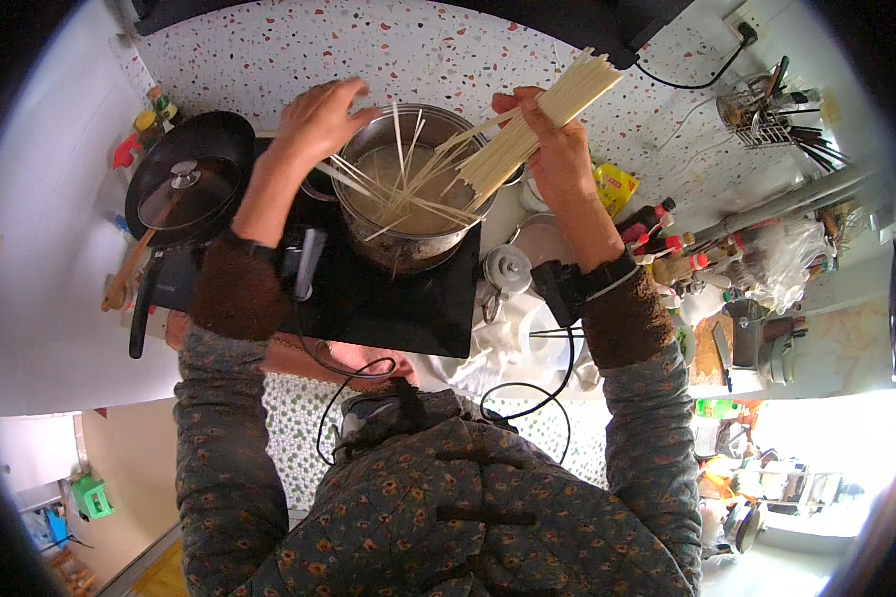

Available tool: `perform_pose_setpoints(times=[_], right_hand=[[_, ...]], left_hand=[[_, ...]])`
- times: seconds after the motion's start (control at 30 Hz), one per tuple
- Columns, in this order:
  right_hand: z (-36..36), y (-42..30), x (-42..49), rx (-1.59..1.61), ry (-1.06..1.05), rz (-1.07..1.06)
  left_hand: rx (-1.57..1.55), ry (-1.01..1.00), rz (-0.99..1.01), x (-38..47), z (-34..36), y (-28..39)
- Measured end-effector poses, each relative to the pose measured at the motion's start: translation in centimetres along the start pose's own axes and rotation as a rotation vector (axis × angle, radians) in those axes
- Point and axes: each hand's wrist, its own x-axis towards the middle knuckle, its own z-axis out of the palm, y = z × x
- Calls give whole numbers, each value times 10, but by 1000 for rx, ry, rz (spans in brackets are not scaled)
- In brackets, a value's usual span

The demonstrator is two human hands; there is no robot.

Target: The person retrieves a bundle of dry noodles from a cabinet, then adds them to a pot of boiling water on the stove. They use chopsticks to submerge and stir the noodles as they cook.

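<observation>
A bundle of dry noodle sticks (579,86) is gripped in my right hand (549,138), slanting down over the right side of a metal pot (418,250). Its lower end is above the pot's opening. Loose noodle sticks (411,183) lean at various angles inside, some crossing the rim, above cloudy liquid (377,160). At the pot's upper left rim is my left hand (325,116), thumb and fingers apart with nothing visible between them. The pot stands on a black cooktop (411,306).
Left of the pot, a black frying pan (228,138) holds a glass lid (187,198) and a wooden utensil (131,272). A small lidded metal pot (508,269) is on the right, near sauce bottles (649,220) and a yellow packet (614,186). A knife (722,351) lies farther right. Black cables (567,373) hang before me.
</observation>
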Motion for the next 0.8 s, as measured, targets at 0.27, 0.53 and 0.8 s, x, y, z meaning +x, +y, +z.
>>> perform_pose_setpoints(times=[0.27, 0.53, 0.8], right_hand=[[-3, -19, 6, 152, 76, -93], [6, -21, -2, 212, 104, -96], [10, -8, 2, 194, 88, -84]], left_hand=[[255, -353, -3, -28, -3, -12], [257, -305, -64, -6, 23, -35], [47, 137, 252, 16, 8, 23]])
